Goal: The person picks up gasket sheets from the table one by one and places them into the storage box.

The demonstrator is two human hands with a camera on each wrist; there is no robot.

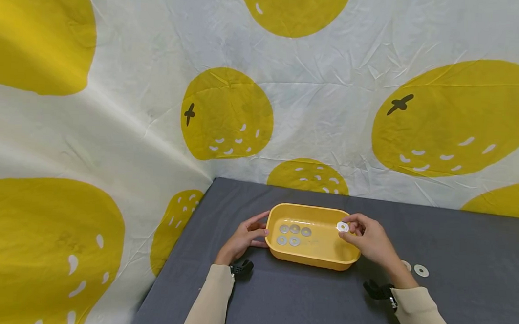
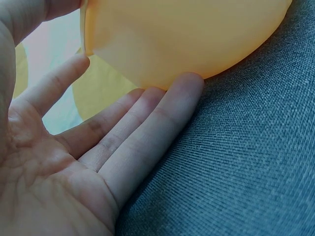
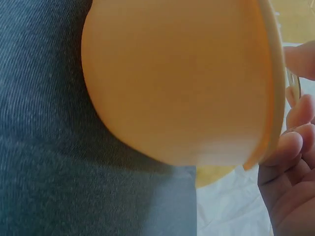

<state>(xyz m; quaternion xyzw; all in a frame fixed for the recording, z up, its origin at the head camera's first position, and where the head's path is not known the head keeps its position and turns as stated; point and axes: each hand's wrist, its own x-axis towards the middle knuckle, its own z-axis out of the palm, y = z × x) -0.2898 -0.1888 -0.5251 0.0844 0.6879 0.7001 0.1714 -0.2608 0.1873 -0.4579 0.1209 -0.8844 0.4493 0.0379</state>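
Low and left of centre in the head view, left hand (image 1: 243, 238) at the tray's left end, fingers straight and spread, touching the wall, thumb at the rim. Next, at lower centre, a yellow tray (image 1: 321, 243), oblong and round-cornered, on the grey cloth-covered counter (image 1: 296, 306). In its left half, five washers (image 1: 294, 238), flat, dull grey, three in an upper row, two below. By its upper right corner, a held washer (image 1: 340, 225), paler, nearly white, pinched between thumb and fingers of the right hand (image 1: 367, 238).

Behind, from left edge to right, a white hanging cloth (image 1: 157, 93) with big yellow fruit shapes. Farther right on the counter, two loose washers (image 1: 425, 272), the left one partly covered by the right wrist.

In the left wrist view only, palm and finger undersides against the tray's outer wall. Inside of tray visible only from the head; in the right wrist view, held washer edge-on, just past the rim.
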